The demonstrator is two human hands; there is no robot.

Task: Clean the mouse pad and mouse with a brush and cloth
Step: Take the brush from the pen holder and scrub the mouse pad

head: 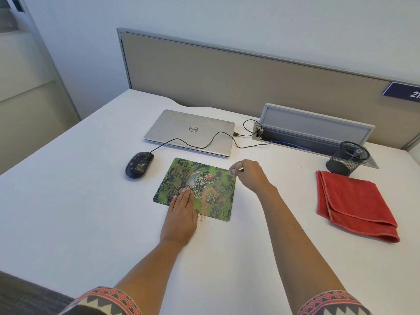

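1. Left hand (181, 214) – flat, fingers spread wide, pressing near edge of mouse pad (200, 178) on desk (68, 212).
2. Right hand (248, 175) at pad's far-right corner, fingers pinched on sth small – can't tell what.
3. Crumbs (210, 196) on pad.
4. Mouse (139, 164) left of pad; red cloth (354, 203) well to the right.

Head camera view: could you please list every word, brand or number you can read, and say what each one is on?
"DELL", seen upside down: laptop lid.
"Logitech", partly covered by the left hand: mouse pad.
"21", cut off by the frame edge: blue sign on the partition.
Nothing else is legible.
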